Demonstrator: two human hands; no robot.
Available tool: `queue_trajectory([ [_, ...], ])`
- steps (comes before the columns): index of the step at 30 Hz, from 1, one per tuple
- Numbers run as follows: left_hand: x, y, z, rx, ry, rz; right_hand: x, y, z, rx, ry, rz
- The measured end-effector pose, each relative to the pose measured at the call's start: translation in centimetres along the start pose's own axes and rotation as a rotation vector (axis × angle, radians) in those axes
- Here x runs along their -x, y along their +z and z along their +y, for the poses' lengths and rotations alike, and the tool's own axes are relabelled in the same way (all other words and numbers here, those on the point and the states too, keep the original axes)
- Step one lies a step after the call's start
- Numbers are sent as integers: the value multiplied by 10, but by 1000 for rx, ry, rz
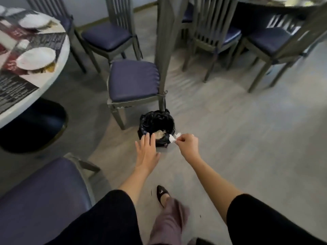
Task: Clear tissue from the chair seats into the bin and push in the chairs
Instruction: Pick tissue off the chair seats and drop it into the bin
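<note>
A small bin (pixel 156 129) lined with a black bag stands on the floor beside a grey chair with a blue seat (pixel 133 80). Crumpled tissue lies inside the bin. My right hand (pixel 187 145) pinches a small white tissue (pixel 173 137) at the bin's right rim. My left hand (pixel 147 149) stretches out flat with straight fingers near the bin's front-left rim and holds nothing. Another blue-seated chair (pixel 44 197) is at the lower left, close to me. No tissue shows on the seats in view.
A round white table (pixel 58 66) with plates and placemats stands at the left on a dark pedestal base. Several more grey chairs with blue cushions stand at the back, some around a dark table at the upper right. My foot in a black shoe (pixel 161 193) is on the grey floor.
</note>
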State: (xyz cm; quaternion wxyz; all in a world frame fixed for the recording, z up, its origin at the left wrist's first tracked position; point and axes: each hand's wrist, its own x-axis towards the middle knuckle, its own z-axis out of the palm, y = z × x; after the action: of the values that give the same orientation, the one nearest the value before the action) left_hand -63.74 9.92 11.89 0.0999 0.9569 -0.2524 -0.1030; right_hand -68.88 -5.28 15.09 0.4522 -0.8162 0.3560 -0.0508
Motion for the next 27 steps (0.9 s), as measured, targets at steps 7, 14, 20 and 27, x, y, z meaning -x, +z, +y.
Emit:
queue_trajectory([
  [7, -105, 34, -33, 15, -91, -66, -130, 67, 0, 84, 77, -119],
  [14, -213, 144, -77, -25, -81, -137, -254, 173, 56, 127, 132, -220],
  [20, -288, 270, -114, -56, -61, -251, -335, 264, 143, 96, 220, -251],
  [27, -300, 364, -129, 20, -82, -353, -386, 309, 220, 118, 261, -302],
])
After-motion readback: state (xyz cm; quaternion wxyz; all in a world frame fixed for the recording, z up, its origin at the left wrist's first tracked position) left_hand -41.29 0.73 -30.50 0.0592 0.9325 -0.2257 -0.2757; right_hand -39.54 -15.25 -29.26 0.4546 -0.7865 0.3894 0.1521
